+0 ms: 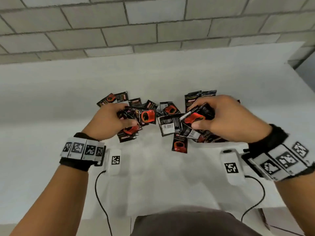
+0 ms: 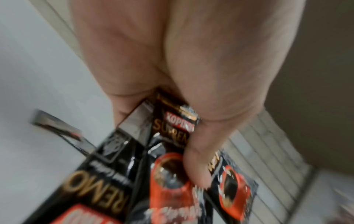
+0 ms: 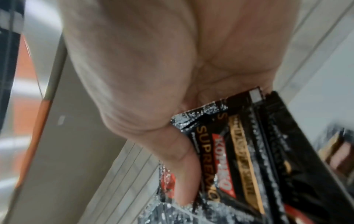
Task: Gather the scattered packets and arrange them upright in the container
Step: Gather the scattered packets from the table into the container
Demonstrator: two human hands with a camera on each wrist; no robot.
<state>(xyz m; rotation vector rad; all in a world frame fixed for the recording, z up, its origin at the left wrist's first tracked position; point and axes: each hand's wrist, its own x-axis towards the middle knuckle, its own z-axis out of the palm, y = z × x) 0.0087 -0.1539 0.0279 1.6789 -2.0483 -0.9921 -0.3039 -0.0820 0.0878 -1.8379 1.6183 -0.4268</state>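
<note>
Black-and-red coffee packets lie scattered across the middle of the white table. My left hand grips a fanned bunch of packets; in the left wrist view its thumb presses on that bunch. My right hand grips another few packets, and its thumb lies across them. A white rim, perhaps the container, shows under the right hand. Dark packets stand upright behind that hand. One packet lies alone nearest me.
Two white marker blocks with black cables sit on the table's near part. A pale brick wall runs behind the table. The table's right edge is close to the right hand.
</note>
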